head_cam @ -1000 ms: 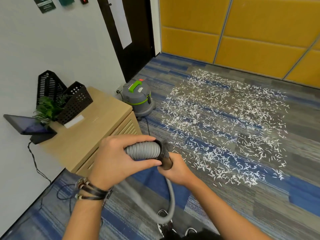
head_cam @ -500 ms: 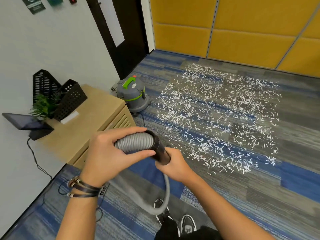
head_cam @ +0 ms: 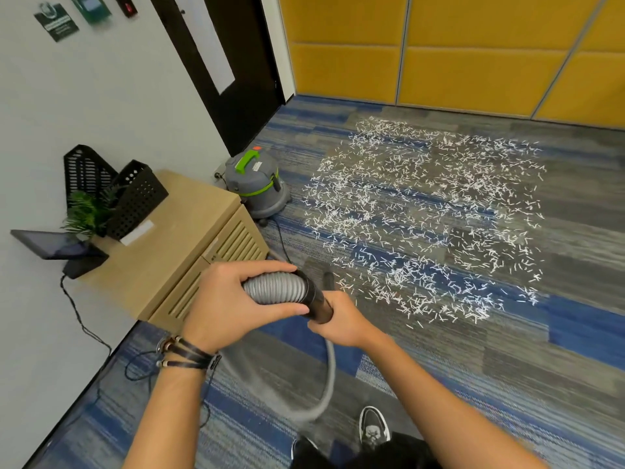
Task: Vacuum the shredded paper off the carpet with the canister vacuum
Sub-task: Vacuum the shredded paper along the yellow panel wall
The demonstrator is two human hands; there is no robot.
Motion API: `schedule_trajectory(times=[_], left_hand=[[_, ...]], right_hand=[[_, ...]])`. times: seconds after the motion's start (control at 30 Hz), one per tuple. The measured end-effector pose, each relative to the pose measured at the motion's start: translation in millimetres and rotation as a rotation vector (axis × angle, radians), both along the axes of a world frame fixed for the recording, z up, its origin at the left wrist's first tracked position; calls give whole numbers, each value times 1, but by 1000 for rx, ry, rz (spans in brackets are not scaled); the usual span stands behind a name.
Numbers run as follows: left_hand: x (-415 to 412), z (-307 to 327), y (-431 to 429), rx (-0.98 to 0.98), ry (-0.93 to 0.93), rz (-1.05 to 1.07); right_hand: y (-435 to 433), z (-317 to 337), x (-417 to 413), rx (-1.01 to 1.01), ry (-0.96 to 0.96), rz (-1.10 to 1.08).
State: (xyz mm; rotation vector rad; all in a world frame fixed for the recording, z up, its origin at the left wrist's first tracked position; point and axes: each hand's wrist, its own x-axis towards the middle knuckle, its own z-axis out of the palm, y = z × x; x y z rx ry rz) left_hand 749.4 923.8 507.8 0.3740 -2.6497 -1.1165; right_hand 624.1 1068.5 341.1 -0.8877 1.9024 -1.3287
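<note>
Grips ribbed grey hose [head_cam: 274, 289] in left hand [head_cam: 230, 306], clasps its black cuff [head_cam: 317, 298] in right hand [head_cam: 341, 321]. Faces shredded paper [head_cam: 422, 225] strewn over carpet [head_cam: 507, 384] ahead, canister vacuum [head_cam: 257, 187] parked just beside wooden cabinet [head_cam: 169, 245].

carpet [head_cam: 558, 384] — shredded paper [head_cam: 422, 225] | canister vacuum [head_cam: 257, 187] | cabinet [head_cam: 176, 245]

I see the left hand [head_cam: 233, 299] wrapped around the ribbed grey hose [head_cam: 275, 289] and the right hand [head_cam: 341, 321] gripping the black tube [head_cam: 316, 299] at its end, with the hose looping down towards six o'clock near a shoe [head_cam: 373, 426]. The grey and green vacuum [head_cam: 257, 184] stands on the carpet [head_cam: 507, 384] at eleven o'clock from the hands, just beside a wooden cabinet [head_cam: 162, 252] at nine o'clock. White shredded paper [head_cam: 422, 218] lies scattered from twelve to three o'clock, its near edge close to the right hand.
</note>
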Motion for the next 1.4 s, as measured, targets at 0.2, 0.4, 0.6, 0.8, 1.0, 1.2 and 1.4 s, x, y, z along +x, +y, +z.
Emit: schedule_trajectory(times=[0.2, 0.4, 0.6, 0.8, 1.0, 1.2, 1.4], left_hand=[[14, 23, 3, -19, 127, -42], [32, 33, -10, -55, 186, -27], [48, 13, -15, 13, 93, -110], [75, 11, -15, 55, 121, -198], [99, 14, -17, -36, 242, -158], [111, 14, -25, -111, 308, -94], [101, -8, -25, -144, 188, -98]], right_hand=[[15, 17, 18, -42, 14, 4], [3, 33, 42, -86, 64, -148], [7, 30, 62, 21, 62, -104], [26, 29, 99, 28, 39, -113], [27, 34, 121, 19, 105, -195], [16, 39, 119, -44, 143, -191], [-7, 14, 96, 16, 167, -156]])
